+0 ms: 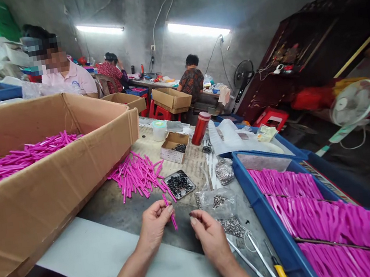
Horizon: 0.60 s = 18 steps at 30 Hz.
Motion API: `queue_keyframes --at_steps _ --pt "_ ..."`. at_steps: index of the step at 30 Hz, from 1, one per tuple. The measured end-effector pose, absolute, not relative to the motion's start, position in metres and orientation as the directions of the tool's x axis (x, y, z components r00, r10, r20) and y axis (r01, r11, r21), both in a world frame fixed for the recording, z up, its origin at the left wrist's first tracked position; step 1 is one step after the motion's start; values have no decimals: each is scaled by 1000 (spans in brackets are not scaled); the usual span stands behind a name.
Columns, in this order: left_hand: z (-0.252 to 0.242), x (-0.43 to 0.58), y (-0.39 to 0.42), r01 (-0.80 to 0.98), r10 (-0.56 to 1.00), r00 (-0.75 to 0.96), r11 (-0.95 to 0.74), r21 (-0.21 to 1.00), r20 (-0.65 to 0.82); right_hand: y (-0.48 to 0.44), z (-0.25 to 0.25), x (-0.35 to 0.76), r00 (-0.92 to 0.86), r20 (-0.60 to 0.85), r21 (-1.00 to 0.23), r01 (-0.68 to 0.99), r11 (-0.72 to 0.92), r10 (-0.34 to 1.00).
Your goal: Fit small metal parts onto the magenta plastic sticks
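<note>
A slim pink plastic stick (174,221) is pinched upright between the thumb and fingers of my left hand (152,225). To its right, my right hand (211,241) is closed in a pinch; a tiny dark bit shows at the fingertips, too small to name. Just beyond both hands sits a small tray (193,189) of little black parts (178,184). A loose heap of pink sticks (138,176) lies behind my left hand. Clear bags of small metal pieces (224,171) are beyond my right hand.
A large cardboard box (55,187) with pink sticks stands at left. Blue crate (249,189) holds rows of pink pieces at right. A yellow-handled screwdriver (282,275), red bottle (201,128) and small carton (172,152) are on the table. Several people sit farther back.
</note>
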<state>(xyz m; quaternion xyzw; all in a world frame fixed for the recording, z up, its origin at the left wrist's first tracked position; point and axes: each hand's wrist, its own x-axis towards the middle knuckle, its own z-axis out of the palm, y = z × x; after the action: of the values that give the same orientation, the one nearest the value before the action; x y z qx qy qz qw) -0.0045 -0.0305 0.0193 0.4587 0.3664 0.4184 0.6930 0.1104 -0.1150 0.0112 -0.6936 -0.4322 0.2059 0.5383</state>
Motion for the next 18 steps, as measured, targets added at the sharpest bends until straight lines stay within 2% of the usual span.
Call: queue_keyframes --at_steps 5,9,14,18 --pt "8 -4 -29 -232 905 389 278 932 -173 -91 32 134 458 256 -850 525 -28 851" --pt "6 -5 -29 -225 904 387 283 933 -181 -65 46 145 357 260 -680 727 -93 897" --pt "4 -6 -27 -228 900 399 284 931 -177 -32 46 155 178 70 -278 949 -152 981" --pt "-3 -6 -27 -221 900 401 275 936 -169 -15 43 164 159 -34 -169 972 -162 987"
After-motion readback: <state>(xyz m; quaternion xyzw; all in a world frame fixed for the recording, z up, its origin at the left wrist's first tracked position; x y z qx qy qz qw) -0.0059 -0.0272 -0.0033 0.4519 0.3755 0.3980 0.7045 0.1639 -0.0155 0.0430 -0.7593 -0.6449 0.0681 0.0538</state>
